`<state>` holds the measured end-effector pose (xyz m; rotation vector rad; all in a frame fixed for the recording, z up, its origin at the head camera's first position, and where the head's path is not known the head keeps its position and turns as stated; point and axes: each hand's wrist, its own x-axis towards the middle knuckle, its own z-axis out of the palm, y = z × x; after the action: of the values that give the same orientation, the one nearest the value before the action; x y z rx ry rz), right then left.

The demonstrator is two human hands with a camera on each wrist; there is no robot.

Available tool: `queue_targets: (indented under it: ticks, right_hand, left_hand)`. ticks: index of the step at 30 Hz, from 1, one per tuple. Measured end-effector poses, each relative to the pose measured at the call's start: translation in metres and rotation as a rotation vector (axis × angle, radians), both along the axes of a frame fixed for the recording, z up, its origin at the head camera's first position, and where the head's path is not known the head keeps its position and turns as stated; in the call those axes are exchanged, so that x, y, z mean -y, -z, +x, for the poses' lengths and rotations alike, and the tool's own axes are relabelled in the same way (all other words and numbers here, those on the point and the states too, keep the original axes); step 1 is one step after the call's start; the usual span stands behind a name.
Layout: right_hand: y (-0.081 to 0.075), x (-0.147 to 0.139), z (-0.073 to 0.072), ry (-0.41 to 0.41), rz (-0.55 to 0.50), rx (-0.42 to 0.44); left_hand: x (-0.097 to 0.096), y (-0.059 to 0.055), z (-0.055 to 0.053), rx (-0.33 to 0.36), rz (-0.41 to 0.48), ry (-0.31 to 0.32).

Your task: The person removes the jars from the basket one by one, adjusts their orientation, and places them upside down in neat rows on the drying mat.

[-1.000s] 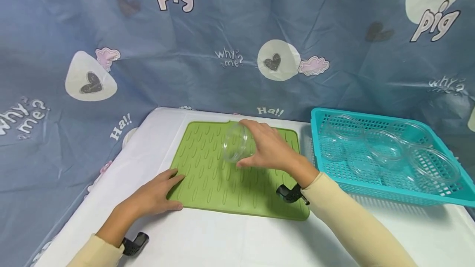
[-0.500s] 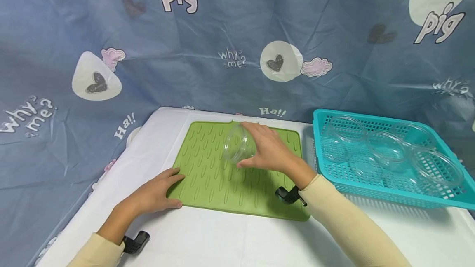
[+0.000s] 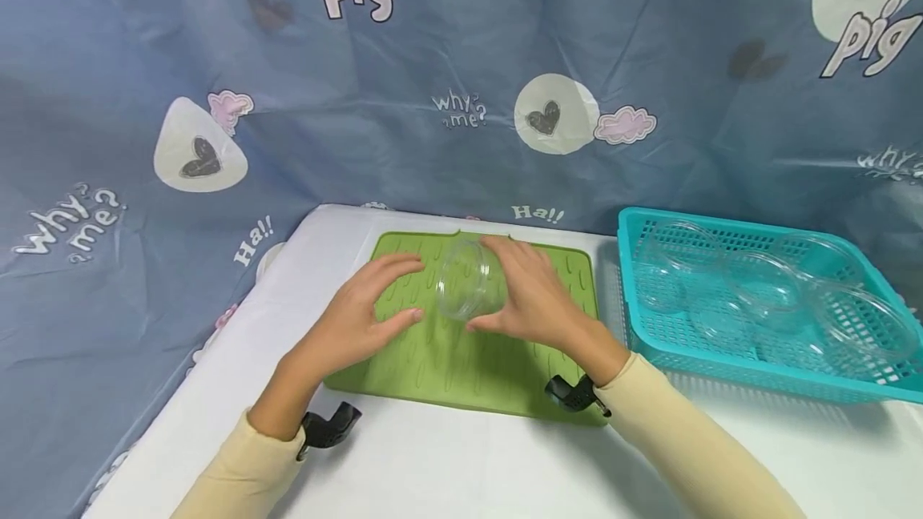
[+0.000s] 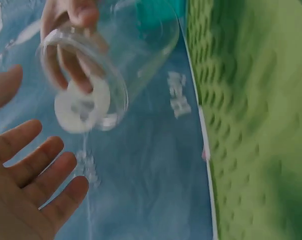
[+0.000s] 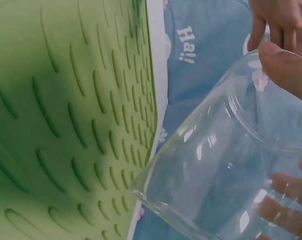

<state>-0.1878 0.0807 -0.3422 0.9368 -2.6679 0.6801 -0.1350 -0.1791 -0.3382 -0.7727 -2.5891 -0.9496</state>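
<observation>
My right hand [image 3: 534, 291] grips a clear, see-through jar [image 3: 457, 283] from its right side, thumb and fingers spread round it. The jar lies tipped on its side in the air above a green ridged mat [image 3: 497, 391]. In the right wrist view the jar [image 5: 200, 165] looks like a wide cylinder with a rounded rim. My left hand [image 3: 356, 311] is over the mat's left part, its fingers and thumb apart and facing the jar. A gap shows between this hand [image 4: 31, 180] and the jar's end in the left wrist view.
A turquoise slotted basket [image 3: 743, 376] stands on the right of the white-covered table [image 3: 433, 463], holding several clear round containers [image 3: 764, 283]. Behind the table hangs a blue printed cloth [image 3: 375, 134].
My left hand has lifted off the mat's left edge and moved right and forward, opening toward the jar. My right hand keeps its hold on the jar, nearly in place.
</observation>
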Motion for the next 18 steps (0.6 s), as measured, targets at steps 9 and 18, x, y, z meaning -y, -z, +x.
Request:
queue_targets:
  ticks: [9,18]
  right_hand:
    - [0.004,-0.002,0.016,-0.029,0.037,-0.11]
    - [0.008,-0.002,0.025,-0.037,0.076,-0.169]
  left_hand:
    - [-0.027,0.005,-0.004,0.123,0.073,0.113]
    - [-0.037,0.008,-0.006,0.174,0.107,0.147]
